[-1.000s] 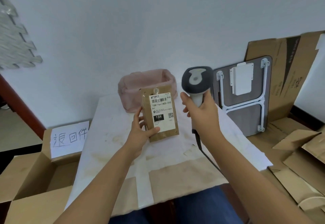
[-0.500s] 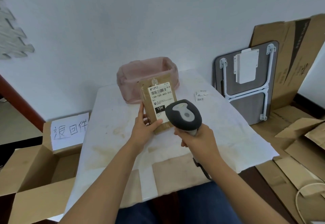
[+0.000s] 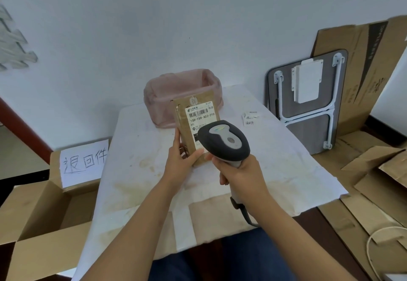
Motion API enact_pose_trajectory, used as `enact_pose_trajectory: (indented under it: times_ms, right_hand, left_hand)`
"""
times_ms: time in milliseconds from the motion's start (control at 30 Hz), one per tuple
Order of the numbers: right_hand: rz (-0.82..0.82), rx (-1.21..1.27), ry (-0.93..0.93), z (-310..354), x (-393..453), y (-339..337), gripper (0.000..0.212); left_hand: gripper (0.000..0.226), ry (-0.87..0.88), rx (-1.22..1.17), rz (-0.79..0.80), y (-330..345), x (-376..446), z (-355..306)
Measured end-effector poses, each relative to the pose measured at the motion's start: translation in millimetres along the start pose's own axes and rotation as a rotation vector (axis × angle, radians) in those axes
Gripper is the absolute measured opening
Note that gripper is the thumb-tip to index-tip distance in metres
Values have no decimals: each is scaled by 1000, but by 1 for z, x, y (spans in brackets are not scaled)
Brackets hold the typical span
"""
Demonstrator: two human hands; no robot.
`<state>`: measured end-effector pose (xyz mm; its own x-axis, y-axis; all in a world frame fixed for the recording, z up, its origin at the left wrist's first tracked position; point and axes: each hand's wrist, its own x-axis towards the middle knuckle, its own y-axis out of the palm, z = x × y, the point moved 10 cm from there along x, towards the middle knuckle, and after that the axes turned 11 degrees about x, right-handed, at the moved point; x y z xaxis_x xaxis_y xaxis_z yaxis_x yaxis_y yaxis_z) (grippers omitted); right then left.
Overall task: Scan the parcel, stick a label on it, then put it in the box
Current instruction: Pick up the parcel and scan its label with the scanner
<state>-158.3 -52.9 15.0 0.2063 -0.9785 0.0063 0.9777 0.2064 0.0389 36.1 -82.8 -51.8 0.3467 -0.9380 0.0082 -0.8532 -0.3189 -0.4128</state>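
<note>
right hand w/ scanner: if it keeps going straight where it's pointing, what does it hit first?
Most likely the parcel: the right hand aims the scanner forward at its printed face, which the left hand holds upright just ahead. The gap between them is unclear from this view.

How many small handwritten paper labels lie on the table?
3 small handwritten paper labels, overlapping in a loose pile on the white-covered table, right of the pink plastic basket; others may hide beneath.

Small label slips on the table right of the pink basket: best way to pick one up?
The label slips lie flat in a loose pile on the white table cover, so there is no raised body to grip. Probably pinch one loose edge of the top slip from above, nearer side. The left hand holds the parcel and the right hand the scanner, so free one first.
</note>
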Motion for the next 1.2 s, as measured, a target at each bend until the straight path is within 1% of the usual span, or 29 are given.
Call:
enact_pose_trajectory:
  times_ms: [67, 200, 367, 667, 767, 867, 1033, 1133, 1200]
  right_hand:
    - [-1, 29, -8, -1, -1, 0, 29]
    - [-11, 57, -20, 2, -2, -1, 23]
    - [-26, 67, -23, 3, -1, -3, 33]
    - [-41, 4, -9, -1, 3, -1, 37]
    - [-23, -2, -15, -1, 4, -2, 33]
    - [18, -11, -26, 0, 4, 3, 20]
    - [18, -29, -33, 0, 6, 3, 21]
    - [-18, -29, -2, -1, 7, 0, 33]
    - [-40, -7, 2, -2, 8, -2, 36]
  left_hand:
    - [95, -4, -2, 3, 0, 0, 1]
    - [94, -12, -8, 2, 0, 0, 1]
    - [93, -28, 0, 5, 1, 1, 3]
    - [93, -39, 16, 19, -1, 1, 1]
    - [93, -48, 18, 26, -1, 2, 1]
    - [94, -49, 17, 26, 0, 2, 0]
    - [95, -58, 9, 20, -1, 1, 2]
    - [95, -59, 15, 25, -1, 1, 3]
    - [94, -59, 24, 26, -1, 1, 3]
